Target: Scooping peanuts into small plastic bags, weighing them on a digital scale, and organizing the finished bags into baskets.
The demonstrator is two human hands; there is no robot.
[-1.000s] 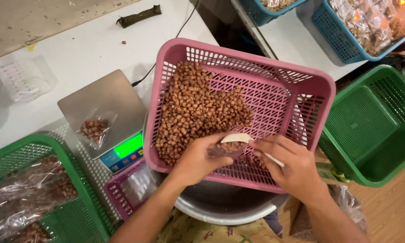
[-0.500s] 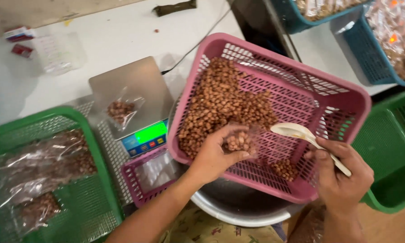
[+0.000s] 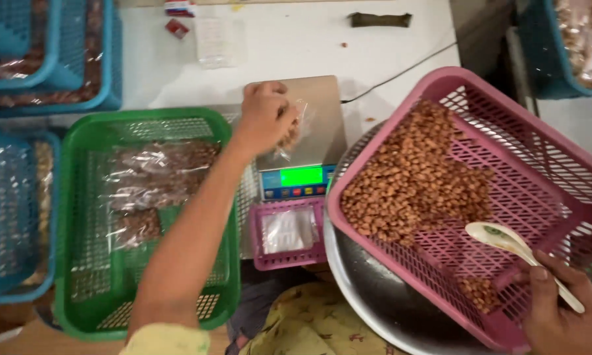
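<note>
Left hand (image 3: 264, 113): reaching far across the worktop (image 3: 309, 46), fingers pinched together on a small clear bag of peanuts (image 3: 292, 135), which is resting on or just above the steel platform of a digital scale (image 3: 322, 115); contact with the platform cannot be told. The scale's green display is glowing on its near face.

Right hand (image 3: 562, 312): sitting at the near right corner, fingers wrapped around the handle of a white spoon (image 3: 506, 240). The spoon's bowl is lying over the mesh of a pink basket (image 3: 572, 131), to the right of the loose peanuts (image 3: 414, 177) heaped in the basket's left half.

Pink basket: sitting tilted on a round metal basin (image 3: 368, 283).

Small pink tray (image 3: 289, 230): lying just near of the scale, holding clear empty bags.

Green basket (image 3: 144, 217): standing left of the scale, holding filled bags of peanuts (image 3: 158, 174).

Blue baskets (image 3: 46, 59): standing at the far left and far right, more packets showing inside.
</note>
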